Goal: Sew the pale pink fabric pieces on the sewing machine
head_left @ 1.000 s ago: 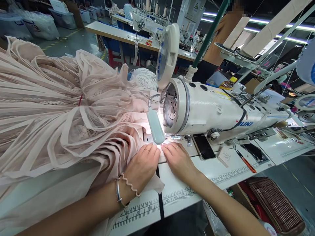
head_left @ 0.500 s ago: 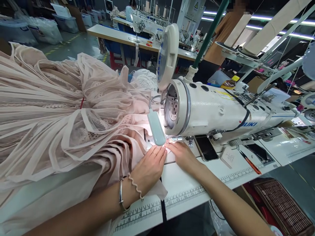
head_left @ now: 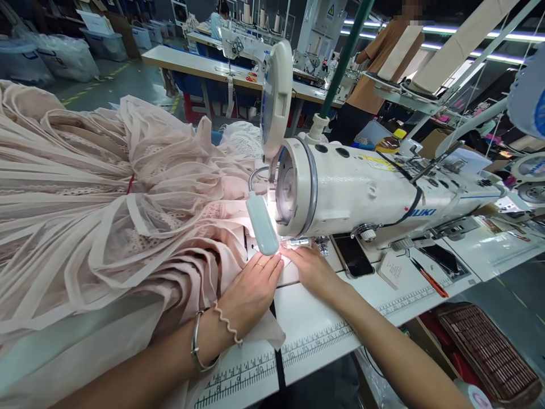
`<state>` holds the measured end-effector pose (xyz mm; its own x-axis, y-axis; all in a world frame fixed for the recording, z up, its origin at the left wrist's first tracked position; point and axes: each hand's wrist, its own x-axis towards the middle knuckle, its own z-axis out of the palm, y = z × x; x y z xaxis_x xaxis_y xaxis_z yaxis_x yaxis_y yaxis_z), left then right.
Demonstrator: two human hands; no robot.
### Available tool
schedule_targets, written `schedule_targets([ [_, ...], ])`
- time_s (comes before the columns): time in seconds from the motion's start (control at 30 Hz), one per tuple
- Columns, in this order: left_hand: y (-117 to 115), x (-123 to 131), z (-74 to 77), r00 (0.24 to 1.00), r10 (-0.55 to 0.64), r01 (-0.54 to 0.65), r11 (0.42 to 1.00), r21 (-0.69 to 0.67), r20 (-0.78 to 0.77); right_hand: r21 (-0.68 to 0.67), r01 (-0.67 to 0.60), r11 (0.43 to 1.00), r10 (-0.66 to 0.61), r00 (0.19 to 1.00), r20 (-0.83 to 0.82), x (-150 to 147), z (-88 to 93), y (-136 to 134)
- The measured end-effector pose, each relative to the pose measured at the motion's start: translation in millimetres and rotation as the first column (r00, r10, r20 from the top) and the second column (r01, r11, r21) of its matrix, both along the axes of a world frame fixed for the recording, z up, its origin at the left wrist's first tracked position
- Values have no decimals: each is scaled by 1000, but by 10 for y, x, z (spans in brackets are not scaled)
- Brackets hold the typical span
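My left hand (head_left: 251, 284) lies flat on pale pink fabric (head_left: 232, 241) beside the needle area of a white sewing machine (head_left: 353, 187), its fingers stretched out close together. From the other side, my right hand (head_left: 317, 272) rests at the same spot, fingers apart and fingertips on the cloth near the presser foot. A grey-green lamp (head_left: 263, 224) hangs just above the fingertips and hides the needle. To the left spreads a large gathered bundle of sheer pink fabric pieces (head_left: 97, 210), bound with a red tie (head_left: 130, 183).
A phone (head_left: 353, 255), a white card (head_left: 389, 270) and orange-handled tweezers (head_left: 430, 278) lie right of my right hand. Ruler markings line the table edge (head_left: 317, 346). A brown woven seat (head_left: 489, 346) stands lower right. Behind, a person in brown (head_left: 378, 68) stands near thread cones (head_left: 443, 51).
The whole view has shifted slightly, so things appear a little further left. Both hands keep their places on the fabric by the needle area.
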<state>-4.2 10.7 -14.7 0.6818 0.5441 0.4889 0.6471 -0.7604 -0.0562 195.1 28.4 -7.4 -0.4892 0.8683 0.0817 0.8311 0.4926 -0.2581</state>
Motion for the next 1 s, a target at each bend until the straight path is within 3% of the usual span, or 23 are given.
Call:
schedule_targets([
  [0.2, 19, -9, 41, 1000, -9, 9, 1000, -25, 0, -121, 55, 991, -56, 998, -8, -45, 114, -21],
  [0.4, 43, -30, -8, 1000, -9, 9, 997, -72, -9, -203, 86, 975, -74, 995, 65, -92, 226, -22],
  [0.6, 52, -29, -19, 1000, 4, -5, 995, -102, -17, -157, 78, 985, -66, 995, 79, -93, 206, -18],
  [1.0, 59, -22, 4, 999, 33, -34, 999, -20, -33, -88, 67, 994, -62, 996, 58, -67, 121, 12],
])
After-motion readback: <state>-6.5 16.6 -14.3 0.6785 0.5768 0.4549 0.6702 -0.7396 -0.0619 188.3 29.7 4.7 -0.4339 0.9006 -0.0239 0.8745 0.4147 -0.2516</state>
